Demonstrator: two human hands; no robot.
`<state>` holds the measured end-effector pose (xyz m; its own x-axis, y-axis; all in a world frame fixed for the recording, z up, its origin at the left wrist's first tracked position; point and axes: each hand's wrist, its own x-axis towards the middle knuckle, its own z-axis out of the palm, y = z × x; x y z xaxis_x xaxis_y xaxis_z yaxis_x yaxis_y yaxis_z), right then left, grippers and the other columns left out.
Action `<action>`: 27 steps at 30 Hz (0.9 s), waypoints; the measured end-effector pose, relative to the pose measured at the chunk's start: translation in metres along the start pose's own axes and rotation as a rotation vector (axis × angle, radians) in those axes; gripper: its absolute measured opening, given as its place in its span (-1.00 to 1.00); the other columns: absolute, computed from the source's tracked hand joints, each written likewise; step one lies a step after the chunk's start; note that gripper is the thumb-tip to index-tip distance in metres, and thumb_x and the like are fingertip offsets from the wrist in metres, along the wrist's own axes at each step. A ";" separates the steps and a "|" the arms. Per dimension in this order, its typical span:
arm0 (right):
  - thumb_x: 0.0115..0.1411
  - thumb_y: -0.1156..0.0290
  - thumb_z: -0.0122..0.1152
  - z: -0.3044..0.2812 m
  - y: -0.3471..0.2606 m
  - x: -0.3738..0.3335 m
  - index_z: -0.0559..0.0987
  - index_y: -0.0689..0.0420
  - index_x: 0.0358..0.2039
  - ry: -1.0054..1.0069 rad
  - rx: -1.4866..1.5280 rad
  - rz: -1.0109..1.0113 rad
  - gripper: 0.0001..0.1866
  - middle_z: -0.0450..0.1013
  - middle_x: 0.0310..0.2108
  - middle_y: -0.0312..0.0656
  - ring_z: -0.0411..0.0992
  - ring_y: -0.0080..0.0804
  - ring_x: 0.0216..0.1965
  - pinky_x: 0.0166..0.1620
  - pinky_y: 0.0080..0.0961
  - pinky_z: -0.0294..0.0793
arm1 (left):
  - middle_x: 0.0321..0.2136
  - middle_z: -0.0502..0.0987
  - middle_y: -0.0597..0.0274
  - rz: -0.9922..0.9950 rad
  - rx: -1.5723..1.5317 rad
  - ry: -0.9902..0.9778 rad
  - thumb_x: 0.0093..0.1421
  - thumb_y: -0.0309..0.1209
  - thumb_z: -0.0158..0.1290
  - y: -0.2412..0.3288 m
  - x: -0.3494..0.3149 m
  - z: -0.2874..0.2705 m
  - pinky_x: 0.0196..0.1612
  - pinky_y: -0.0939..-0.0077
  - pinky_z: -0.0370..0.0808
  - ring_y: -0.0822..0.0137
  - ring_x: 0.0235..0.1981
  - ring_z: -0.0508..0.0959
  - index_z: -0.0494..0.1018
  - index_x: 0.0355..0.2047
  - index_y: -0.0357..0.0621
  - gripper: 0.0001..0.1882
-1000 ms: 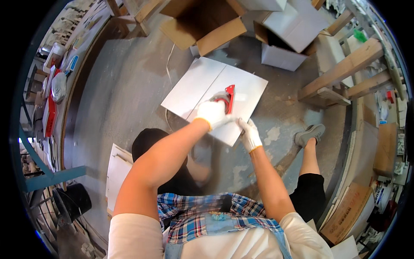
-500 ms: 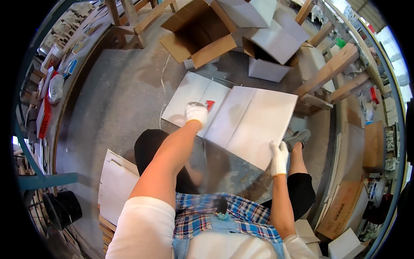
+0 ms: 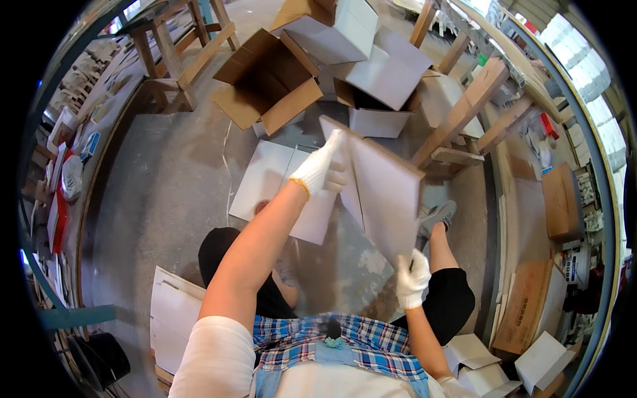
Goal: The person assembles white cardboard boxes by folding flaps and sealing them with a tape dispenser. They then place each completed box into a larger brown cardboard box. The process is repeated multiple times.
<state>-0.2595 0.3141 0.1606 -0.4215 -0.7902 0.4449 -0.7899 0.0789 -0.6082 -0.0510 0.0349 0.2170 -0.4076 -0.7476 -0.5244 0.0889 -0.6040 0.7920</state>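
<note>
- The concrete floor (image 3: pixel 152 199) fills the middle of the view, grey and dusty, with wooden trestles (image 3: pixel 179 60) at the far left and slanted timber frames (image 3: pixel 464 113) to the right.
- Open cardboard boxes (image 3: pixel 272 86) with white outer faces sit on the far side, flaps spread; a second cluster (image 3: pixel 378 73) lies just right of them.
- You hold a large white panel (image 3: pixel 385 192) lifted off the floor and tilted, its brown edge showing along the top. It stands between your two hands, in front of your knees and near the boxes.
- A flat white sheet (image 3: pixel 272 179) lies on the floor just left of the panel, partly under your left forearm. A small red thing shows at its near edge; what it is cannot be told.
- More white flat pieces (image 3: pixel 172 318) lie at the near left beside your hip, and folded white cartons (image 3: pixel 478 358) at the near right.
- Your left hand (image 3: pixel 322 166), in a white glove, is closed on the panel's far upper corner, fingers wrapped over its edge.
- Your right hand (image 3: pixel 411 278), also gloved, grips the panel's near lower corner, just above your right knee.
- Your grey shoe (image 3: pixel 434 215) rests on the floor right of the panel.
</note>
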 end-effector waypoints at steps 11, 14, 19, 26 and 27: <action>0.11 0.24 0.35 0.018 0.013 -0.045 0.67 0.07 -0.14 -0.417 -0.172 0.027 -0.69 0.59 -0.29 0.04 0.57 0.00 -0.22 -0.14 -0.22 0.55 | 0.14 0.34 -0.38 -0.050 0.010 -0.153 0.23 -0.02 0.19 -0.028 0.001 -0.021 0.00 -0.04 0.56 -0.23 -0.01 0.55 0.21 0.25 -0.42 -0.18; 0.07 0.08 0.35 0.014 0.031 -0.054 0.66 0.09 -0.13 -0.873 -0.395 0.157 -0.57 0.60 -0.23 0.08 0.57 0.05 -0.15 -0.10 -0.20 0.55 | 0.13 0.35 -0.35 -0.072 0.085 -0.210 0.21 -0.07 0.23 -0.038 -0.011 -0.001 -0.03 0.01 0.59 -0.20 -0.02 0.55 0.24 0.22 -0.44 -0.21; 0.13 0.37 0.07 -0.006 0.031 -0.023 0.55 0.01 0.06 -1.107 -0.463 0.210 -0.56 0.58 -0.18 0.14 0.54 0.13 -0.11 -0.05 -0.02 0.52 | 0.13 0.36 -0.33 -0.077 0.111 -0.251 0.19 -0.12 0.28 -0.047 -0.038 0.007 -0.07 0.08 0.62 -0.16 -0.02 0.56 0.25 0.19 -0.53 -0.20; 0.34 0.24 0.06 -0.007 0.014 0.021 0.44 0.08 0.27 -0.800 0.253 0.142 -0.50 0.48 0.13 0.12 0.46 0.02 0.14 0.19 -0.30 0.43 | 0.09 0.45 -0.20 -0.077 0.336 -0.335 0.14 -0.17 0.31 -0.070 -0.054 0.004 -0.08 0.20 0.62 -0.01 -0.04 0.60 0.22 0.22 -0.50 -0.17; 0.32 0.12 0.11 -0.003 -0.002 0.031 0.38 0.14 0.30 -0.753 0.396 0.302 -0.39 0.46 0.14 0.13 0.45 0.06 0.15 0.19 -0.29 0.42 | 0.06 0.47 -0.17 -0.099 0.415 -0.318 0.14 -0.19 0.31 -0.065 -0.070 0.019 -0.05 0.23 0.60 0.07 -0.02 0.58 0.21 0.24 -0.51 -0.16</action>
<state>-0.2727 0.2914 0.1778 -0.0724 -0.9695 -0.2341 -0.4231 0.2424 -0.8731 -0.0457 0.1318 0.2087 -0.6573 -0.5327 -0.5332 -0.3049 -0.4591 0.8345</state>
